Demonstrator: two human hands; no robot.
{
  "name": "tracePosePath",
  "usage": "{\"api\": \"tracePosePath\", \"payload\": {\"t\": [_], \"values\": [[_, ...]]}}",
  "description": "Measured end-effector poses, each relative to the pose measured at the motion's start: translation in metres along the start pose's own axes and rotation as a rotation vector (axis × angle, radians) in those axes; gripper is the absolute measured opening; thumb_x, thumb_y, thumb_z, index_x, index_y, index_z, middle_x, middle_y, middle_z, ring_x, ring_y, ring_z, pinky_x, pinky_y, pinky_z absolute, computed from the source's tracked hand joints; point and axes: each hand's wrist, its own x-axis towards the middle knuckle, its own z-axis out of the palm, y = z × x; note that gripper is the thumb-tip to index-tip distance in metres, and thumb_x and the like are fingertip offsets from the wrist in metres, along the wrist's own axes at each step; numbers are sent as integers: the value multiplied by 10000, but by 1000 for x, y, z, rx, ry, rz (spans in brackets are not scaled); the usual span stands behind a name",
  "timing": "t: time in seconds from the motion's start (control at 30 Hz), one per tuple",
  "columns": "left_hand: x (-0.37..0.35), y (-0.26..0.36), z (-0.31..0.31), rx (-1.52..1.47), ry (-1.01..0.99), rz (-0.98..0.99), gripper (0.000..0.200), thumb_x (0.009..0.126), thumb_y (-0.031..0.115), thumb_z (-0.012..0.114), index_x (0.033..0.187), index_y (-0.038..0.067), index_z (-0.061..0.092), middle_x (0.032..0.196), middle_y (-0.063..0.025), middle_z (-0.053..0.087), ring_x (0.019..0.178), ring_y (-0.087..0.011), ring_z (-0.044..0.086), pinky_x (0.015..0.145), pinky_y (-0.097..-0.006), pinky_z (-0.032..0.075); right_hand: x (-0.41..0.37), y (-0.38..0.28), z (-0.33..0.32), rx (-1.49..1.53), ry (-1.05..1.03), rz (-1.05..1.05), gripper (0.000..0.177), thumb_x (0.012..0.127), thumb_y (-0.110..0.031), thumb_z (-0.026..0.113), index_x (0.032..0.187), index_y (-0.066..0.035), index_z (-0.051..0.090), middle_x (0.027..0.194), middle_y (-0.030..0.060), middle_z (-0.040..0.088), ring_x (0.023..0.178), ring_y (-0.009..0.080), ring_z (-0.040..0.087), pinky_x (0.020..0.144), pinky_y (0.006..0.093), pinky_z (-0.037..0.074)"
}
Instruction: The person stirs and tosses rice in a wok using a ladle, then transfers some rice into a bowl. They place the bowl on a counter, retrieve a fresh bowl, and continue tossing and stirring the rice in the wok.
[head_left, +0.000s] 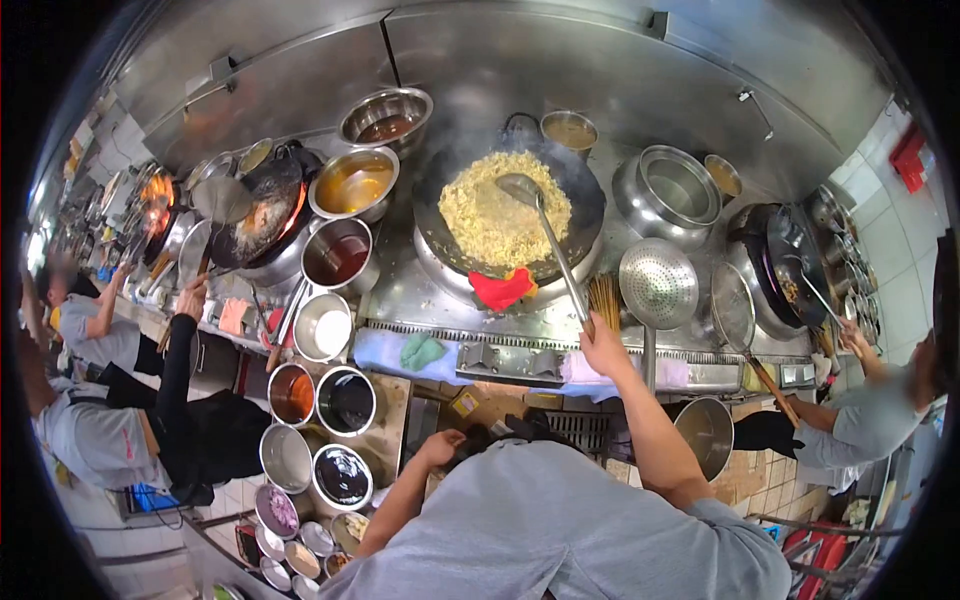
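Note:
My right hand point(603, 347) is closed around the long handle of a metal ladle point(519, 187). The ladle's bowl rests in fried rice point(490, 215), yellowish and steaming, heaped in a large dark wok point(427, 196). A red and yellow cloth point(503, 289) lies over the wok's near rim. My left hand point(441, 447) hangs low in front of my body, away from the wok, its fingers curled together with nothing visible in them.
Left of the wok stand metal bowls and pots of sauces point(338, 251). A perforated strainer point(658, 284), a bamboo brush point(604, 296) and a lidded pot point(680, 190) are at the right. Co-workers point(868, 415) stand at woks on both sides; flames point(157, 190) show far left.

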Motion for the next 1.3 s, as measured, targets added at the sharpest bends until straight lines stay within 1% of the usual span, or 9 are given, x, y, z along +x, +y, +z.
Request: {"api": "tracePosePath", "payload": {"t": [0.03, 0.2, 0.4, 0.53, 0.6, 0.7, 0.8, 0.9, 1.3], "values": [[-2, -1, 2, 351, 1, -77, 342, 913, 334, 580, 1115, 81, 689, 1085, -165, 694, 1015, -302, 666, 895, -378, 510, 11, -3, -4, 146, -12, 35, 347, 898, -199, 607, 1194, -35, 526, 793, 170, 625, 690, 312, 617, 653, 425, 482], [-52, -22, 26, 209, -20, -515, 439, 916, 436, 520, 1109, 81, 694, 1141, -148, 681, 1062, -315, 645, 905, -402, 506, 10, -5, -37, 366, -196, 101, 337, 909, -173, 595, 1199, -24, 513, 750, 129, 601, 613, 259, 586, 587, 385, 477], [-116, -52, 78, 221, 56, -633, 424, 863, 420, 602, 1101, 84, 705, 1111, -137, 702, 1079, -305, 651, 934, -396, 496, -10, -56, -104, 1507, -507, 311, 400, 976, -135, 534, 1354, -105, 408, 677, -4, 472, 514, 111, 487, 469, 252, 431], [-117, -37, 81, 173, 119, -711, 388, 887, 377, 556, 1079, 75, 706, 1124, -209, 668, 1079, -355, 636, 930, -440, 493, 41, -69, -90, 724, -546, 238, 536, 958, -161, 558, 1458, -121, 367, 729, 85, 564, 613, 190, 596, 537, 333, 493], [-84, -35, 67, 445, 156, -484, 372, 913, 370, 524, 985, 54, 706, 1064, -229, 669, 995, -398, 647, 861, -475, 513, 68, -61, -67, 318, -335, -27, 514, 931, -175, 584, 1410, -81, 422, 870, 191, 649, 778, 295, 664, 689, 402, 524], [-20, 149, 14, 349, 668, -95, 233, 918, 248, 592, 902, 19, 626, 835, -213, 618, 830, -414, 599, 729, -493, 476, 104, -67, -39, 287, -323, -172, 426, 919, -176, 580, 1314, -52, 483, 1009, 263, 654, 907, 405, 653, 798, 441, 508], [62, 251, -35, 491, 978, 436, 209, 840, 177, 689, 945, 38, 573, 932, -153, 564, 910, -374, 548, 788, -464, 439, 106, -78, -14, 225, -274, -267, 369, 929, -196, 574, 1263, -54, 506, 978, 288, 650, 906, 450, 636, 783, 487, 501], [111, 333, -59, 630, 994, 556, 258, 859, 243, 685, 1019, 62, 592, 1002, -127, 588, 970, -330, 563, 823, -456, 399, 93, -49, 8, 232, -227, -321, 409, 968, -259, 536, 1335, -87, 480, 888, 304, 643, 855, 493, 619, 751, 554, 479], [157, 291, -70, 654, 774, 534, 170, 877, 266, 662, 972, 125, 649, 1027, -72, 521, 1005, -304, 483, 812, -460, 334, 9, 116, -192, -605, -349, -130, 528, 974, -303, 531, 1476, -282, 368, 942, 203, 675, 897, 396, 662, 807, 487, 529]]}}
